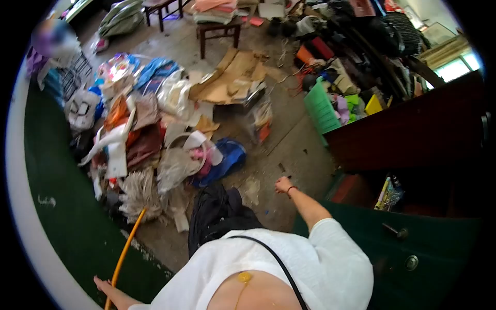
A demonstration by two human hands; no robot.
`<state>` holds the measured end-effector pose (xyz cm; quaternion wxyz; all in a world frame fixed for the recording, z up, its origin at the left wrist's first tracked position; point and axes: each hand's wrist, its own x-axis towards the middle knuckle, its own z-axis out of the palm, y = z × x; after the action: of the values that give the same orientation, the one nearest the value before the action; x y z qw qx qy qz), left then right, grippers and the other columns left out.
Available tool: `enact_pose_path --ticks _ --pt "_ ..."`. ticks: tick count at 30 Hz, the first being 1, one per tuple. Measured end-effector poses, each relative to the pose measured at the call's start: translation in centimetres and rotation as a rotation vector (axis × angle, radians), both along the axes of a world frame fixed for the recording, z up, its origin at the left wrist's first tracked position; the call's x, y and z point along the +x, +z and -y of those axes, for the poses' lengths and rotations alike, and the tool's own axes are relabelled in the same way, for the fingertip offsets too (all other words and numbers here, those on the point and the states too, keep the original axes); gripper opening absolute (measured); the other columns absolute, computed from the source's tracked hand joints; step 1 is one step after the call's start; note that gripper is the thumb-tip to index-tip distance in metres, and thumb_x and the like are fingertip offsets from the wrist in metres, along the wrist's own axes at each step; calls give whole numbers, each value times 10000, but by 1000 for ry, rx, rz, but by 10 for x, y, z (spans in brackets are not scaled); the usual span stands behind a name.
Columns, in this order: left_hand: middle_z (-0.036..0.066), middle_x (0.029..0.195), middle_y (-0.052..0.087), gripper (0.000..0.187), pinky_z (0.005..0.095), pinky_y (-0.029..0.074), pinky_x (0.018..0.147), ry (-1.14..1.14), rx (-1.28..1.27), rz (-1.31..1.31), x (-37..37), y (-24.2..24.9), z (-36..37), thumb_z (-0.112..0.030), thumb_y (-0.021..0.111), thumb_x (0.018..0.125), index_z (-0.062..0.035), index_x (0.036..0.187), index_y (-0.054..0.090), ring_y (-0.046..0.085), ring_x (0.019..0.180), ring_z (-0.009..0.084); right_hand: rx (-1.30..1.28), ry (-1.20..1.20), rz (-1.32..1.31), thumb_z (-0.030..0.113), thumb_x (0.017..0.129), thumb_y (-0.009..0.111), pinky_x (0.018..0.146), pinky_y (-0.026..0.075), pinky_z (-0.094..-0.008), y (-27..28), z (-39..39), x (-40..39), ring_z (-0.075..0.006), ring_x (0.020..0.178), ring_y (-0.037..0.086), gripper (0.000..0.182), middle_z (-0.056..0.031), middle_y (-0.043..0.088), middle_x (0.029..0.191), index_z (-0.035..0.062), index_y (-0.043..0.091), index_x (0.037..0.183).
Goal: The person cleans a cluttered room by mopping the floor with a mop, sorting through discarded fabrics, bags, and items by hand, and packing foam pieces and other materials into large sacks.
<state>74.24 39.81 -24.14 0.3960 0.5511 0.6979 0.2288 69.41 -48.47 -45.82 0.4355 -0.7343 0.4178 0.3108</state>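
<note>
My left hand [102, 284] is at the lower left, its fingers stretched out beside the yellow handle [126, 248] of a string mop [139, 194]. That handle crosses close to my wrist, and I cannot tell whether they touch. Over the floor right of centre, my right hand [283, 185] is closed, with a dark band on the wrist. Whatever it may hold is too small to make out. A small dark object [281, 167] shows just beyond its fingers. Black fabric [219, 212] hangs or lies between my hands, in front of my body.
A large heap of bags and clothes [144, 134] fills the left, with flattened cardboard [232, 77] beyond it. Wooden stools [219, 39] stand at the back. On the right are a green basket [320, 106], a dark wooden cabinet [408, 137] and a green door panel [361, 227].
</note>
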Motion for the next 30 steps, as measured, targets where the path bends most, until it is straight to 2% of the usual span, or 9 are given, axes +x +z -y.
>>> enact_pose_path --ticks 4,6,8,13,15,17,19,25,30 --pt "70 743 503 418 267 361 464 -46 -157 -181 34 -78 -9 -345 591 622 -58 910 494 457 559 186 -5 93 50 79 750 489 503 468 -279 -16 5 48 -158 551 581 204 -103 602 718 -43 573 890" --pt "130 1119 440 646 320 419 674 -271 -366 -88 58 -110 22 -376 593 657 -38 1166 382 479 945 226 27 147 109 76 748 489 494 469 -271 -3 8 77 -153 546 578 203 -107 598 712 -52 570 884" --pt "122 1165 431 609 404 425 785 -267 -459 31 82 -136 67 -324 596 690 -63 1190 366 459 1030 268 103 99 132 75 747 488 480 463 -261 4 12 104 -143 541 575 192 -103 594 697 -48 571 870" --pt "68 711 511 262 344 437 499 -352 -531 -113 155 -218 171 -208 561 732 -31 911 490 556 665 215 155 -34 135 86 761 483 435 437 -251 -41 63 190 -133 518 563 188 -87 589 679 -28 568 884" --pt "52 644 499 192 300 382 383 -440 -573 -87 182 -208 250 -152 526 753 -20 886 483 516 502 178 156 -95 93 89 765 483 426 430 -255 -52 84 221 -133 509 558 193 -84 591 687 -26 566 896" --pt "56 621 495 153 272 341 334 -640 -1036 -12 198 -262 248 -139 494 779 -16 867 469 468 431 152 154 -116 38 112 775 496 440 431 -264 -64 105 261 -137 519 551 198 -90 591 702 -30 564 894" --pt "72 670 525 206 258 358 351 -653 -748 -235 245 -236 347 -150 479 794 -8 942 472 502 471 148 190 -252 -10 165 791 510 480 437 -264 -72 116 300 -140 565 544 223 -95 593 750 -17 556 910" --pt "66 847 571 331 251 443 553 -1181 -750 -280 361 -211 493 -162 499 802 -3 1089 451 569 690 138 326 -550 -18 315 762 570 539 445 -265 -123 133 380 -148 653 529 394 -86 570 828 3 524 1000" --pt "71 887 580 326 250 451 635 -1229 -794 -305 349 -234 512 -173 524 793 -6 1068 470 569 736 141 422 -701 -106 444 665 636 750 422 -376 -194 142 418 -271 937 475 754 -195 433 1114 -8 342 1193"
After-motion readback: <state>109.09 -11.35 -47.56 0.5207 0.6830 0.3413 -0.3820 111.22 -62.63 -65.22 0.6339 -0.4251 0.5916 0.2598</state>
